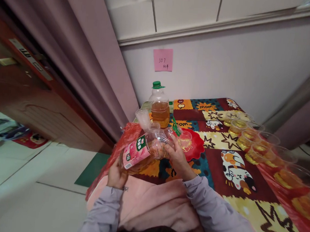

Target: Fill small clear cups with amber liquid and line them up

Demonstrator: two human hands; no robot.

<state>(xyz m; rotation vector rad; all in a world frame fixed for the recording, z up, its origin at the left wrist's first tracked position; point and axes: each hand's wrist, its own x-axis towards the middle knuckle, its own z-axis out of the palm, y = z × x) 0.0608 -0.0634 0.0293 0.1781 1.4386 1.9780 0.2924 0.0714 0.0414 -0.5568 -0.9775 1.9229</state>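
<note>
A large clear juice bottle (pixel 137 150) with a pink label lies tilted across my lap side of the table, its neck pointing up and to the right. My left hand (pixel 117 174) grips its lower end. Around the upper part, near the green neck ring, my right hand (pixel 178 156) is closed on the same bottle. Just beyond the neck is a red scalloped plate (pixel 197 148) with a clear plastic cup (pixel 185 140) on it. Amber liquid shows inside the bottle; my fingers hide part of its far side.
A second juice bottle (pixel 160 113) with a green cap stands at the back, beside a leaning stack of clear cups (pixel 143 118). Along the right edge, several cups of yellow drink (pixel 259 153) stand in rows. Red plastic (pixel 132 132) covers the table's left corner.
</note>
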